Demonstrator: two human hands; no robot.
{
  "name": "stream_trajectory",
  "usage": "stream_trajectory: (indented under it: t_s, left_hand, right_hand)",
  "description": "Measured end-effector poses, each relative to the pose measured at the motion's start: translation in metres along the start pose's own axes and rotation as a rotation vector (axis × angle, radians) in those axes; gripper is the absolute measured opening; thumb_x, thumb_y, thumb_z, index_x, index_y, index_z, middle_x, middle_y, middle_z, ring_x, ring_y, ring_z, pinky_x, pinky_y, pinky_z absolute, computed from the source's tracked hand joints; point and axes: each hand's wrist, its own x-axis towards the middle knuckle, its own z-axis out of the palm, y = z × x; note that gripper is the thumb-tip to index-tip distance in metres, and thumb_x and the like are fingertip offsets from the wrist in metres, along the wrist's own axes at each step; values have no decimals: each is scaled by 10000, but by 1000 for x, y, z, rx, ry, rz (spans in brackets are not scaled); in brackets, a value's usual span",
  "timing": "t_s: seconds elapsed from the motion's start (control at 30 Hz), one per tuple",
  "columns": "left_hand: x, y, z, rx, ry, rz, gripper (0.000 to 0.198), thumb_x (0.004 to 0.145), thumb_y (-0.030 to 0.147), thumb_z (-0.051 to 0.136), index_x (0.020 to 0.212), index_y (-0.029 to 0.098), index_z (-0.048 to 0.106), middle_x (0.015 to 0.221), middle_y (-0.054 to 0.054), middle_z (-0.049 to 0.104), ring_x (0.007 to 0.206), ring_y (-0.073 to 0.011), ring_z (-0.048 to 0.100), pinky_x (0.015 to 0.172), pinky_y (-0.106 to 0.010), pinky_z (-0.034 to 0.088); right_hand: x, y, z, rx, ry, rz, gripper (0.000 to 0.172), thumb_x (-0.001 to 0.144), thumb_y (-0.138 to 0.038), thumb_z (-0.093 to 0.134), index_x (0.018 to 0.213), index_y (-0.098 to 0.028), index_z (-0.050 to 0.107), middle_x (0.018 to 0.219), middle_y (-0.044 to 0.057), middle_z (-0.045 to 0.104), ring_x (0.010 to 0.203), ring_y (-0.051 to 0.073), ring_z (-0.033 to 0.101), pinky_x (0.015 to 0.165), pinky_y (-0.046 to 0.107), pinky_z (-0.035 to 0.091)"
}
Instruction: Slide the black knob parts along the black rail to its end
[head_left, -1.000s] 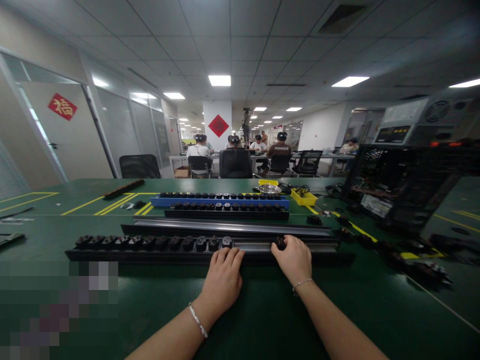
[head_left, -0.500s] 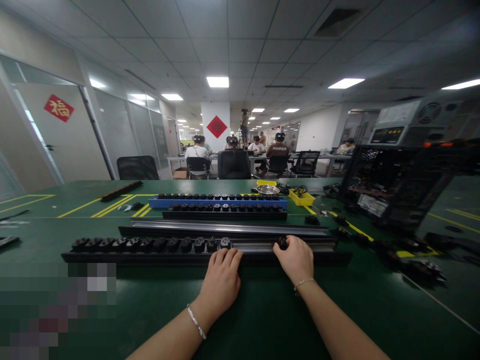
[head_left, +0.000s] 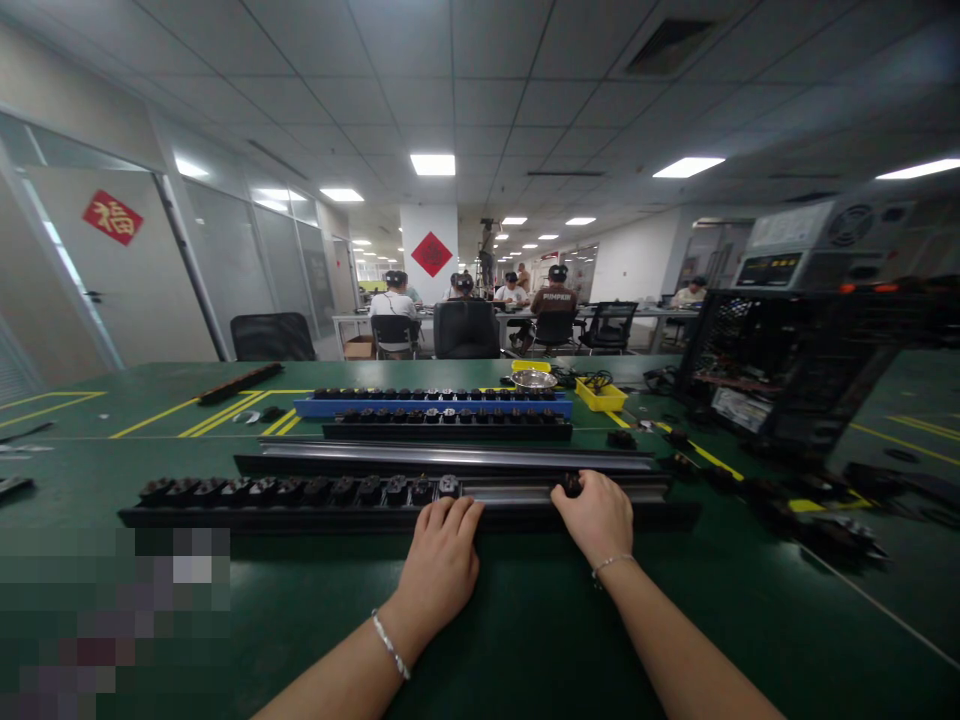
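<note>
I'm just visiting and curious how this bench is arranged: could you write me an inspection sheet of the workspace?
Surface: green table with yellow lines.
Job's things: nearest black rail, with dark blocks lined along its left part.
Clutter: loose dark parts at right, near an open computer case.
Hands: left hand rests on the rail's near edge; right hand pinches a small dark piece at the rail.
Cables: dark cables in a yellow tray.
Surroundings: people seated at a farther table.

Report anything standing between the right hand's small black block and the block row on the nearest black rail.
Nothing visible obstructs the silver metal channel between them; the left hand rests at the front edge of the black rail, beside the row's end block.
</note>
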Motion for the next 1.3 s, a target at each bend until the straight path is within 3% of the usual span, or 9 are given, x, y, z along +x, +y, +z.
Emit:
stream_trajectory:
  t_s: [1.3]
  left_hand:
    - [0, 1, -1, -17, 2, -1, 513, 802, 151, 457, 1307, 233, 434, 1296, -31, 511, 1188, -238, 402, 1038, -435, 308]
  right_hand:
    - [11, 19, -7, -97, 20, 112, 262, 710, -397, 483, 808, -168, 567, 887, 117, 630, 920, 263, 543, 878, 384, 321]
